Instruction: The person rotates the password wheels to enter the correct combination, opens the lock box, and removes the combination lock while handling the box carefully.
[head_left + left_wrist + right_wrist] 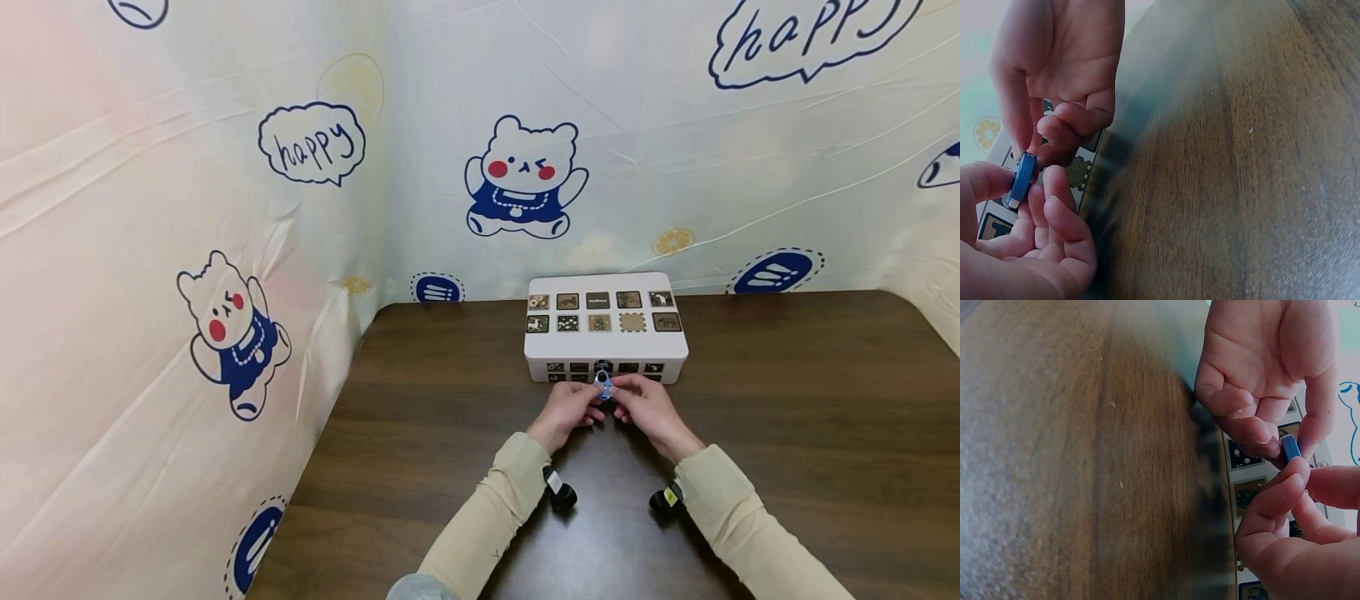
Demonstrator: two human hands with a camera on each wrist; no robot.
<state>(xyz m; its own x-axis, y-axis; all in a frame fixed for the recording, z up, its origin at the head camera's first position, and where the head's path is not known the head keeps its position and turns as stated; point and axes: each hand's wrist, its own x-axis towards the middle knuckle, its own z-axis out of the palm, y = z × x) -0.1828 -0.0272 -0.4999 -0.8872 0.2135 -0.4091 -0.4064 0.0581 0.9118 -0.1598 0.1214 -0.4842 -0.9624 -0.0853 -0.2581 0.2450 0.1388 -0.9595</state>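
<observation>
A small blue padlock [604, 389] with a looped shackle is up against the front of a white box [607, 343], just below its latch [602, 366]. My left hand [572, 411] pinches the padlock from the left between thumb and finger. From the other side, my right hand [651, 410] pinches it too. In the left wrist view the blue padlock body [1023, 179] shows edge-on between both hands' fingertips. Fingers hide much of the padlock [1290, 448] in the right wrist view.
The box stands at the back of a dark wooden table [420, 433], close to a printed cloth backdrop [420, 167]. Small square pictures cover its lid and front. A rounded grey object [422, 587] shows at the bottom edge, beside the left sleeve.
</observation>
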